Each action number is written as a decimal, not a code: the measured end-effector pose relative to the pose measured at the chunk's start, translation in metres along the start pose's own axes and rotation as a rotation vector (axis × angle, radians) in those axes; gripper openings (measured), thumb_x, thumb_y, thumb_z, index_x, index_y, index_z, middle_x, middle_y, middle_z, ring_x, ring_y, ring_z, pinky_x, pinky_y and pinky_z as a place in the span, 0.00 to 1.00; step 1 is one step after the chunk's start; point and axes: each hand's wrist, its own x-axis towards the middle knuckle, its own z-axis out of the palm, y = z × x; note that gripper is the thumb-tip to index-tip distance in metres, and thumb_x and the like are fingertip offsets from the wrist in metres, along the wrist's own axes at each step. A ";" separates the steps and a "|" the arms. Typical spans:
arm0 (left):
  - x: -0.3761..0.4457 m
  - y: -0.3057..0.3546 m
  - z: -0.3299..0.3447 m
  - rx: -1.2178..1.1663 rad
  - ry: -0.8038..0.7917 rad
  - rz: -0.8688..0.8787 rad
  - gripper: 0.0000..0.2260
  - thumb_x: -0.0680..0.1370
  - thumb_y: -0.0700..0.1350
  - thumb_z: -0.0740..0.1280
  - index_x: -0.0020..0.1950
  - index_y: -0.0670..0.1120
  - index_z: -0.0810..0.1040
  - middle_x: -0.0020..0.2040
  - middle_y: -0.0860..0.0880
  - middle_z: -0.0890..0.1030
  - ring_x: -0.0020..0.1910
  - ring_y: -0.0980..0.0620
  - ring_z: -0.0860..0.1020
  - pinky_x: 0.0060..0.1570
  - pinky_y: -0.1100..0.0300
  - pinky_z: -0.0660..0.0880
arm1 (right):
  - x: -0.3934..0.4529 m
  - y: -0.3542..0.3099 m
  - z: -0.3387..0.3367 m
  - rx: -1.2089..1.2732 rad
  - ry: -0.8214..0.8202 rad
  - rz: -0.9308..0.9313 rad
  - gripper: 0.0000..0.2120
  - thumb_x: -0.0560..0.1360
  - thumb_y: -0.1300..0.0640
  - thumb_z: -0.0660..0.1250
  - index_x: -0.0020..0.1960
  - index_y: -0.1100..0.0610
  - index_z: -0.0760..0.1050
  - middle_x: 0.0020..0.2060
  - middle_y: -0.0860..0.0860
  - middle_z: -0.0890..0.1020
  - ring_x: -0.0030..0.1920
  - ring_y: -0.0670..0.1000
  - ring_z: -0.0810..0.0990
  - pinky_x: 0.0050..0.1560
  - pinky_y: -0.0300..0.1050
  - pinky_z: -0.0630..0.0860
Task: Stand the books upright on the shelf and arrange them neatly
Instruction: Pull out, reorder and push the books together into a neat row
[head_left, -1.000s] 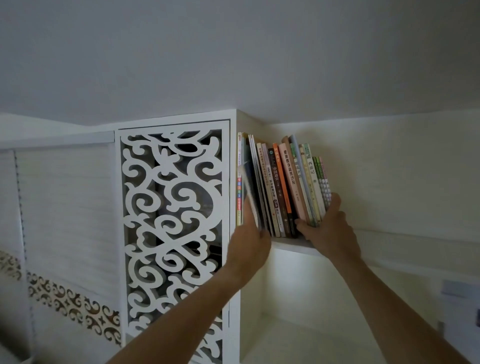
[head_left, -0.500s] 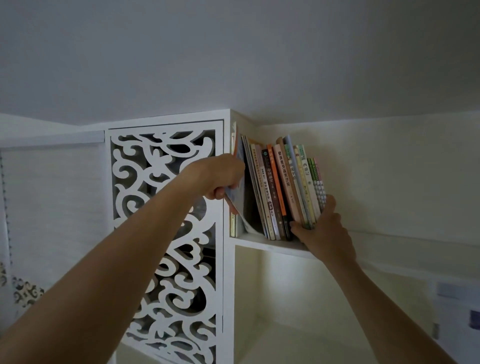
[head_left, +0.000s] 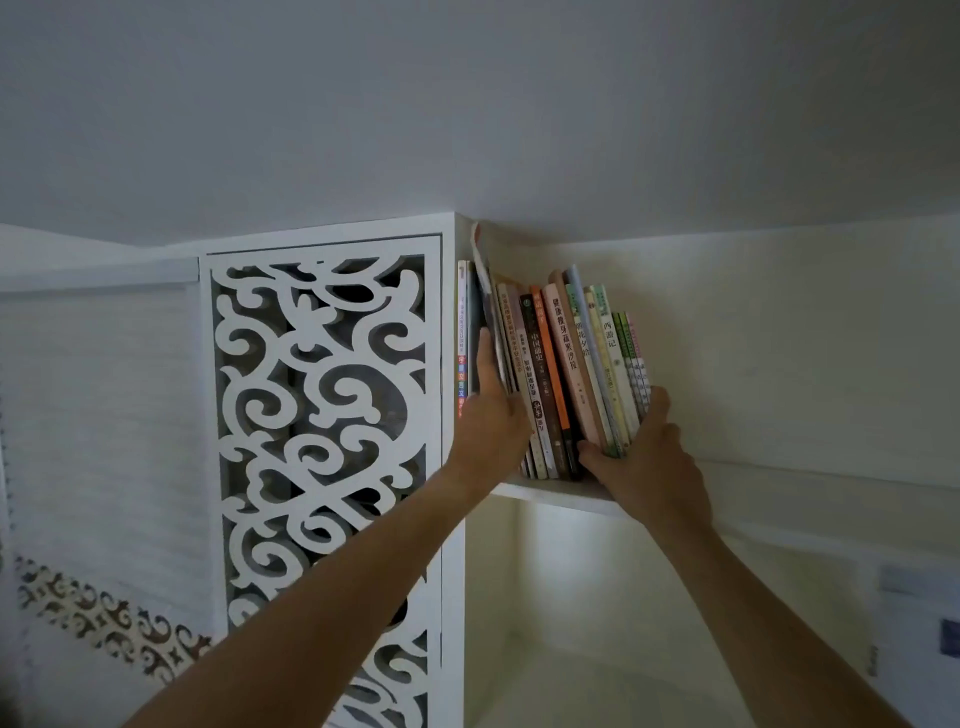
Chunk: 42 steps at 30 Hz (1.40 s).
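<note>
Overhead, left hand (head_left: 493, 415) and right hand (head_left: 641, 457) steady leaning books (head_left: 561, 374).

White shelf (head_left: 550, 492) under both hands. Books (head_left: 571, 374) between left hand (head_left: 491, 415) and right hand (head_left: 644, 457): mixed spines, one black (head_left: 540, 374), one bright orange (head_left: 554, 374), one pale pink (head_left: 569, 364) with dark characters, cream and light green ones nearest right hand. White spine with coloured blocks (head_left: 461, 353) left of left hand. White cutout panel (head_left: 322, 415) further left, swirling scroll pattern over dark gaps. Brown scroll border (head_left: 104, 623) on white wall (head_left: 93, 415), far left below. Grey-white ceiling (head_left: 467, 104).
</note>
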 end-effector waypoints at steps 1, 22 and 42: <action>-0.002 -0.008 0.007 -0.033 0.047 -0.012 0.25 0.86 0.43 0.57 0.82 0.46 0.52 0.45 0.43 0.84 0.39 0.45 0.85 0.42 0.48 0.85 | 0.000 0.000 -0.001 0.001 0.000 -0.001 0.50 0.67 0.33 0.74 0.76 0.47 0.48 0.53 0.55 0.74 0.46 0.60 0.80 0.41 0.54 0.80; 0.044 -0.008 -0.017 0.357 0.014 -0.093 0.12 0.84 0.42 0.61 0.42 0.41 0.73 0.36 0.45 0.79 0.34 0.44 0.82 0.32 0.52 0.80 | 0.002 0.002 0.003 -0.038 0.011 0.005 0.52 0.67 0.32 0.73 0.77 0.48 0.46 0.55 0.56 0.74 0.47 0.59 0.80 0.39 0.49 0.75; 0.017 -0.049 0.027 -0.012 0.093 0.162 0.26 0.88 0.46 0.52 0.84 0.44 0.47 0.45 0.52 0.81 0.35 0.57 0.83 0.34 0.62 0.80 | 0.000 0.003 0.003 -0.032 0.021 -0.011 0.52 0.68 0.32 0.73 0.78 0.48 0.45 0.55 0.57 0.74 0.48 0.60 0.79 0.40 0.50 0.74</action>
